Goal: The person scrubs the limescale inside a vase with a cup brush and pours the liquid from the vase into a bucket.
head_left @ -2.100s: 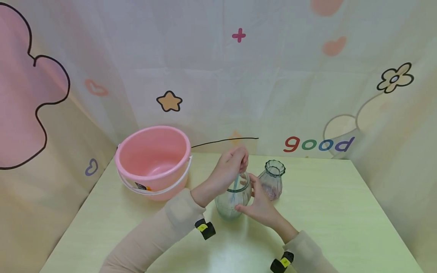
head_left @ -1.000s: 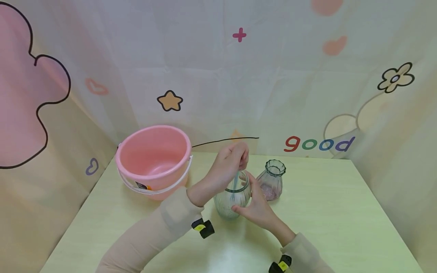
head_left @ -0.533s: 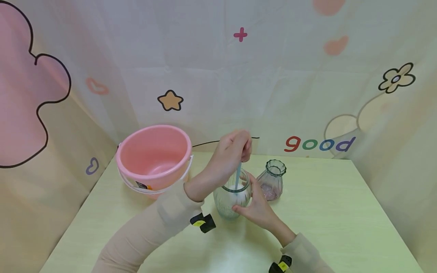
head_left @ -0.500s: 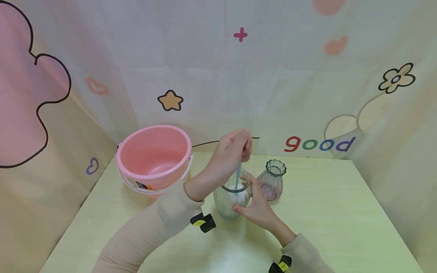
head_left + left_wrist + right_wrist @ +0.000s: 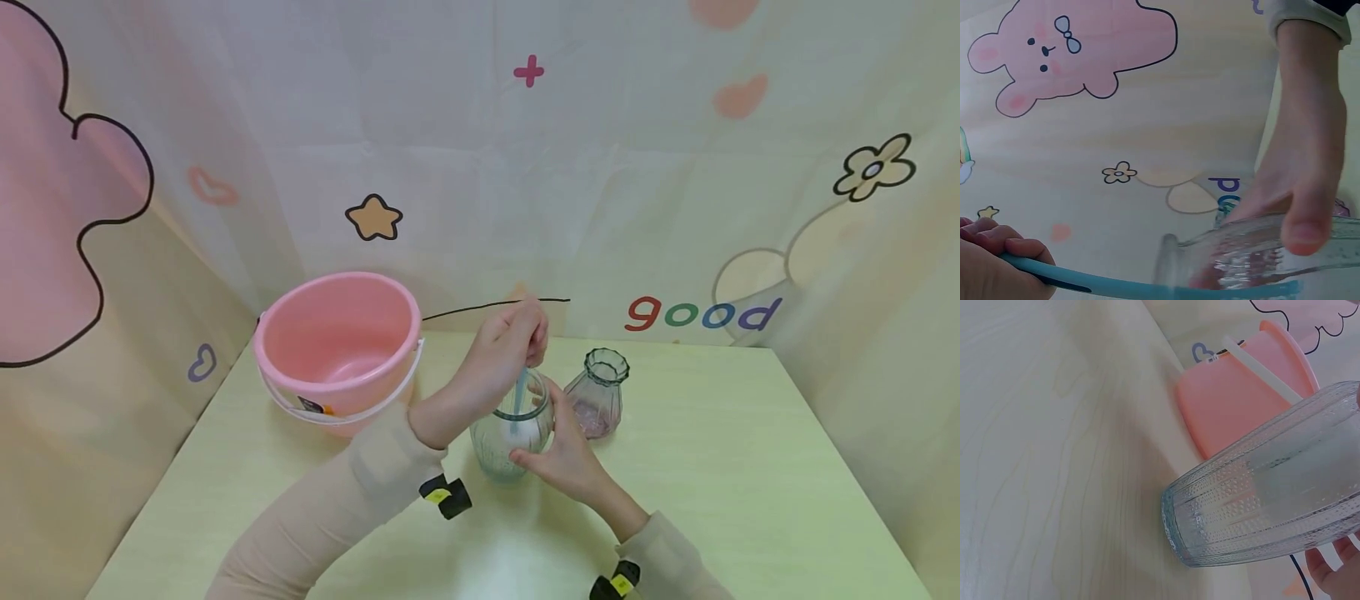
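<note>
My left hand [image 5: 504, 346] grips the light-blue handle of a bottle brush [image 5: 1079, 279], fingers curled round its upper end above a clear ribbed glass jar [image 5: 498, 450]. The handle runs down through the jar's mouth, and a whitish head shows blurred through the glass. My right hand [image 5: 570, 458] holds the jar from the right, thumb on the near side and fingers round the far side. In the right wrist view the textured jar [image 5: 1229, 506] has its base close to the tabletop. Glass and hand partly hide the brush head.
A pink bucket [image 5: 345, 400] with a white handle stands at the back left. Just behind my right hand is a small fluted glass vase [image 5: 597, 408], greyish with a purple-tinted base. The pale green table [image 5: 720, 467] meets a printed curtain [image 5: 450, 167] at the back.
My left hand lifts the brush partly up between one and half a second ago, then lowers it back into the jar. The right hand and jar stay nearly in place.
</note>
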{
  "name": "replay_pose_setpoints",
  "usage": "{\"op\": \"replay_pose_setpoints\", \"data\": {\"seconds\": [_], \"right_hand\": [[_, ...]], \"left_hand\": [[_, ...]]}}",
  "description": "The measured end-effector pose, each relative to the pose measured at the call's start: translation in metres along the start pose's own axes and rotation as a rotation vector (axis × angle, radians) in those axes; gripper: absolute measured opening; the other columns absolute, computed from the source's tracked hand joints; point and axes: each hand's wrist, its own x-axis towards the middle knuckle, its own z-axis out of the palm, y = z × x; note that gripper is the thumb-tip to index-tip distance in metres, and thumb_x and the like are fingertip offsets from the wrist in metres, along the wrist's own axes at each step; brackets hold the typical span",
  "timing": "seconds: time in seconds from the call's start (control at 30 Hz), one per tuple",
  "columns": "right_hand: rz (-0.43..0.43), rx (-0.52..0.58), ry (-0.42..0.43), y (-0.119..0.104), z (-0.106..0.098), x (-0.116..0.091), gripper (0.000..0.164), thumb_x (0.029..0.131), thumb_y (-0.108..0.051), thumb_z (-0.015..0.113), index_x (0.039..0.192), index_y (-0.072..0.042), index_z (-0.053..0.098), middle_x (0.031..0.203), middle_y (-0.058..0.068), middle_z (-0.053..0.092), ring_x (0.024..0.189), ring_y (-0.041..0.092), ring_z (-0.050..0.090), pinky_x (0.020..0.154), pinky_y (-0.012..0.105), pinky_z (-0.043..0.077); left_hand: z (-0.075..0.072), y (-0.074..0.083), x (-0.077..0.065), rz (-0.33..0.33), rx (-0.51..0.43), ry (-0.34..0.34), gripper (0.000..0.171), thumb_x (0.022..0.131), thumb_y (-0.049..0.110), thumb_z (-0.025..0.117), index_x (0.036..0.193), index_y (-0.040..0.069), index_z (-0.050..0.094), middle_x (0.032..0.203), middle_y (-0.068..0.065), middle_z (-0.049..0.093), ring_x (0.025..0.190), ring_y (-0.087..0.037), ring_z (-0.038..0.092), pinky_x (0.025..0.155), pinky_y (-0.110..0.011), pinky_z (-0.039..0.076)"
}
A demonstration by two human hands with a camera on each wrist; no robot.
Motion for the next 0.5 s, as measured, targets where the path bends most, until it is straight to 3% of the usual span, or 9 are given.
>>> {"op": "replay_pose_setpoints", "data": {"seconds": [0.1,0.3,0.5], "right_hand": [[0.016,-0.02,0.015,0.017,0.004,0.0,0.098,0.066,-0.019,0.079,0.14,-0.017,0.016,0.136,0.011,0.03,0.123,0.031,0.031,0.097,0.056,0.029],[0.022,-0.039,0.057,0.016,0.007,-0.002,0.097,0.066,-0.024,0.079,0.14,-0.022,0.017,0.138,0.008,0.03,0.123,0.024,0.031,0.097,0.055,0.029],[0.03,-0.08,0.107,0.012,0.011,-0.003,0.099,0.063,-0.021,0.081,0.14,-0.018,0.018,0.138,0.008,0.03,0.125,0.022,0.028,0.1,0.054,0.026]], "left_hand": [[-0.001,-0.013,-0.001,-0.02,0.024,0.005,0.029,0.095,0.014,0.031,0.07,0.001,0.036,0.061,-0.007,0.031,0.057,-0.021,0.031,0.055,-0.029,0.028],[-0.003,-0.031,-0.002,-0.078,0.063,0.015,0.029,0.095,0.014,0.032,0.071,0.0,0.037,0.061,-0.006,0.034,0.059,-0.023,0.034,0.057,-0.029,0.031],[-0.003,-0.03,-0.007,-0.128,0.09,-0.013,0.028,0.094,0.011,0.03,0.073,-0.006,0.037,0.064,-0.008,0.035,0.061,-0.024,0.035,0.059,-0.029,0.032]]}}
